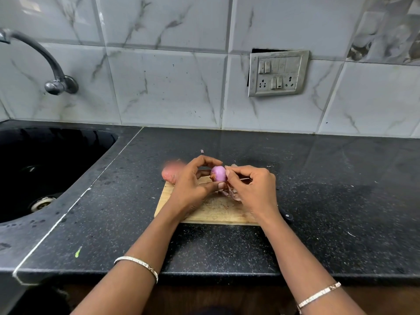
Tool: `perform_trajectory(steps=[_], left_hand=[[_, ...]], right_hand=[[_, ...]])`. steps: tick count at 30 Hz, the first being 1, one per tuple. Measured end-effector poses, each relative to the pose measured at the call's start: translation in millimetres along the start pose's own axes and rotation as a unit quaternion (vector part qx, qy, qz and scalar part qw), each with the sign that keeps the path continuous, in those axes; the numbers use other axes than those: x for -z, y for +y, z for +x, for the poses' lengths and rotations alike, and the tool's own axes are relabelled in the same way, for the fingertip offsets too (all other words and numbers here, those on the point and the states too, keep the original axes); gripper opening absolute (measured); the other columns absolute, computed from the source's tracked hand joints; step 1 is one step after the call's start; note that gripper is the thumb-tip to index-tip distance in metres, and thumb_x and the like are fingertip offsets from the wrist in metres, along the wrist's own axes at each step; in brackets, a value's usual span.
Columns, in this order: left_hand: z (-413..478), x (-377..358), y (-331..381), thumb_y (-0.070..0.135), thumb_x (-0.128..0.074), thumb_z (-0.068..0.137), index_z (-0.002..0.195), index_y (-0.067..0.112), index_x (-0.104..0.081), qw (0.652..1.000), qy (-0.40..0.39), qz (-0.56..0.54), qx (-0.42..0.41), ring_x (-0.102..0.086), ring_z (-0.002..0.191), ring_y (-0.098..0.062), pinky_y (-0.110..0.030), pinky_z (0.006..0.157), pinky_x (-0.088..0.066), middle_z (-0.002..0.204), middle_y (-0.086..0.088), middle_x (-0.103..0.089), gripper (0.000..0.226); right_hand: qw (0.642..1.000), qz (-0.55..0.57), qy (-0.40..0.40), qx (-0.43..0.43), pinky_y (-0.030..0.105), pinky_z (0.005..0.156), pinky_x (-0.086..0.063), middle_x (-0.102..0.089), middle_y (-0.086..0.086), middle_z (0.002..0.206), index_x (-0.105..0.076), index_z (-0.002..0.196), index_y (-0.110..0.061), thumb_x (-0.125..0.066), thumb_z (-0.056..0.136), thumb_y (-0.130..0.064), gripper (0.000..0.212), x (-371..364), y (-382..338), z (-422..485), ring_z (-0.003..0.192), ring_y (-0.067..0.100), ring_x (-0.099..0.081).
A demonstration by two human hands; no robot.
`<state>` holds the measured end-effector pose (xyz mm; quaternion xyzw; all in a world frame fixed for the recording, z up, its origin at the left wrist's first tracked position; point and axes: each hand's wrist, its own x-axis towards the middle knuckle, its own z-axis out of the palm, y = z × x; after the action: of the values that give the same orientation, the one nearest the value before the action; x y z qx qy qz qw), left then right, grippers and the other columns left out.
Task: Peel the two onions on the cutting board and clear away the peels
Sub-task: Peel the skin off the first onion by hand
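Mid-frame, left hand (189,186) grips the half-peeled red onion (218,173), right hand (252,187) pinches skin; next, strip it.

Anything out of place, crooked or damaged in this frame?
The switch plate on the tiled wall hangs crooked, with a dark gap along its top and left edges, as if pulled loose. A small peel scrap lies on the counter beyond the cutting board.

Left hand (191,185) and right hand (252,187) close together, fingers (204,159) curled inward
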<state>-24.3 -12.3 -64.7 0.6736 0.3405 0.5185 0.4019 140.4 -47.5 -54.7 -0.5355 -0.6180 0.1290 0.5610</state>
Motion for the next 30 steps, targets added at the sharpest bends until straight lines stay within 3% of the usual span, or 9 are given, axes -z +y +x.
perform_trajectory(steps=[3, 6, 13, 19, 22, 25, 30], left_hand=[[-0.3, 0.5, -0.7, -0.002, -0.087, 0.074, 0.114, 0.012, -0.066, 1.0, 0.0, -0.006, 0.002, -0.069, 0.107, -0.016, -0.03, 0.094, -0.056, 0.114, -0.003, -0.073, 0.047], [-0.2, 0.8, -0.5, 0.0, -0.087, 0.075, 0.115, 0.013, -0.066, 1.0, -0.001, 0.005, -0.001, -0.07, 0.107, -0.016, -0.034, 0.097, -0.056, 0.114, -0.001, -0.073, 0.047], [-0.4, 0.3, -1.3, -0.002, -0.085, 0.076, 0.115, 0.013, -0.066, 1.0, 0.013, -0.016, 0.014, -0.069, 0.109, -0.018, -0.043, 0.098, -0.057, 0.115, -0.003, -0.072, 0.047], [0.2, -0.1, -0.6, -0.004, -0.086, 0.073, 0.114, 0.01, -0.066, 1.0, 0.016, 0.002, 0.001, -0.069, 0.107, -0.016, -0.035, 0.098, -0.056, 0.113, -0.005, -0.073, 0.048], [0.3, 0.1, -0.9, -0.003, -0.087, 0.073, 0.114, 0.012, -0.067, 1.0, 0.013, 0.012, -0.005, -0.069, 0.108, -0.015, -0.033, 0.099, -0.056, 0.114, -0.003, -0.072, 0.048], [0.7, 0.3, -1.6, -0.002, -0.087, 0.073, 0.114, 0.012, -0.067, 1.0, 0.014, 0.016, -0.006, -0.069, 0.107, -0.015, -0.035, 0.099, -0.056, 0.114, -0.002, -0.073, 0.048], [0.9, 0.7, -2.9, -0.004, -0.086, 0.074, 0.114, 0.011, -0.066, 1.0, 0.021, 0.006, -0.002, -0.07, 0.107, -0.016, -0.036, 0.097, -0.057, 0.114, -0.004, -0.072, 0.047]], right_hand=[[1.0, -0.008, 0.008, 0.007, 0.023, 0.089, -0.055, -0.076, -0.016, 0.087, -0.082, 0.094, -0.022, -0.079, 0.086, -0.02, 0.01, 0.2, -0.4, 0.0, 0.095, -0.004, -0.07], [1.0, -0.013, 0.008, 0.012, 0.016, 0.079, -0.054, -0.071, -0.025, 0.075, -0.082, 0.088, -0.022, -0.078, 0.085, -0.015, 0.009, 0.3, -1.0, -0.1, 0.084, -0.007, -0.07], [1.0, 0.006, 0.003, 0.004, 0.01, 0.069, -0.052, -0.072, -0.021, 0.071, -0.081, 0.083, -0.024, -0.078, 0.085, -0.018, 0.007, 1.1, -5.7, -2.4, 0.073, -0.006, -0.07], [1.0, -0.011, 0.001, 0.002, 0.028, 0.087, -0.057, -0.076, -0.018, 0.078, -0.083, 0.086, -0.025, -0.079, 0.085, -0.023, 0.004, 1.2, -3.8, -2.2, 0.093, -0.004, -0.071], [1.0, -0.017, 0.008, 0.014, 0.031, 0.091, -0.057, -0.077, -0.012, 0.076, -0.083, 0.086, -0.02, -0.079, 0.086, -0.017, 0.006, 2.1, -5.3, -2.3, 0.083, -0.009, -0.069], [1.0, -0.019, 0.008, 0.016, 0.03, 0.091, -0.057, -0.073, -0.02, 0.072, -0.083, 0.085, -0.02, -0.078, 0.085, -0.014, 0.008, 2.6, -7.0, -2.6, 0.083, -0.013, -0.068], [1.0, 0.008, -0.008, 0.002, 0.038, 0.094, -0.057, -0.075, -0.019, 0.076, -0.083, 0.087, -0.023, -0.08, 0.084, -0.018, 0.007, 2.1, -8.6, -3.6, 0.082, -0.006, -0.071]])
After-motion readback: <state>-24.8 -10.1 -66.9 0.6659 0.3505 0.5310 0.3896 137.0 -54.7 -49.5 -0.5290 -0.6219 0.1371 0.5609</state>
